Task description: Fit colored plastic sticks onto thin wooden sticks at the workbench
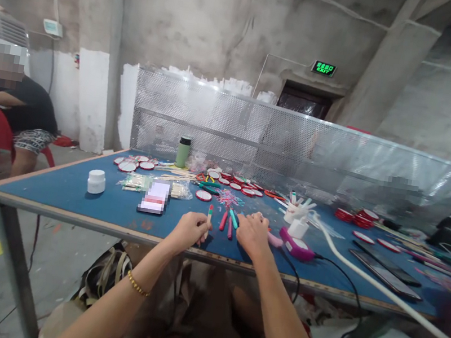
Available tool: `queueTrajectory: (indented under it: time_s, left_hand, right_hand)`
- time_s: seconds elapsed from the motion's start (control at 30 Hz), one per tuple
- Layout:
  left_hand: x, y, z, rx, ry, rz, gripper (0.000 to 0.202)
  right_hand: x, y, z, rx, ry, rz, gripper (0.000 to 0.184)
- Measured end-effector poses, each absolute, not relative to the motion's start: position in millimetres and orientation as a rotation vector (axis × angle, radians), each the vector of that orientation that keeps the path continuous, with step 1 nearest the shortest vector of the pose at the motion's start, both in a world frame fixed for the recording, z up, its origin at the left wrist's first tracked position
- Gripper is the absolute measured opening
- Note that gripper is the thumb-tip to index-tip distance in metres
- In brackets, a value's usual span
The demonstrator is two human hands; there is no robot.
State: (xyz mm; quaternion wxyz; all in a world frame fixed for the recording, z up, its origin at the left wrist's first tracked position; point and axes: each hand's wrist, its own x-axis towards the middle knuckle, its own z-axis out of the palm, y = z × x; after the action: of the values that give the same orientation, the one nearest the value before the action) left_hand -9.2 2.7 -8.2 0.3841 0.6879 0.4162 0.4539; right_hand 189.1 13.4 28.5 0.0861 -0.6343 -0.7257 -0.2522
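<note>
Upright between the fingers of my left hand (191, 228) is a short thin stick (209, 219), pale below with red and green bands at its top. My right hand (252, 232) rests low over the blue tabletop, its fingers curled and their tips partly hidden. Close to its left side lie a teal pen-like tool (233, 218) and two dark pink ones (223, 220). A pink pen-shaped piece (274, 239) shows at its right, beside a purple device (296, 245). Behind the tools is a heap of small coloured bits (232, 197).
A phone (154, 198) and white jar (97, 182) stand left. Round red-rimmed discs (127, 165) and pliers (209, 188) lie farther back, near a green bottle (183, 152). A white cup of sticks (296, 210) and pale hose (347, 262) are right. A person (34, 104) sits far left.
</note>
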Motion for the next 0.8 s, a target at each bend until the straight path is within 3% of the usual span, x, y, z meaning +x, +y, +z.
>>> queueTrajectory:
  time_s: [0.33, 0.57, 0.8]
  left_hand:
    - [-8, 4, -8, 1.753, 1.032, 1.164, 0.020]
    - [-8, 5, -10, 1.766, 1.031, 1.167, 0.020]
    - [-8, 6, -11, 1.757, 1.039, 1.171, 0.019]
  right_hand:
    - [184, 11, 60, -1.658, -2.419, -0.798, 0.027]
    - [184, 20, 45, -1.340, -2.754, -0.800, 0.024]
    - [190, 20, 40, -0.918, -2.814, -1.090, 0.018]
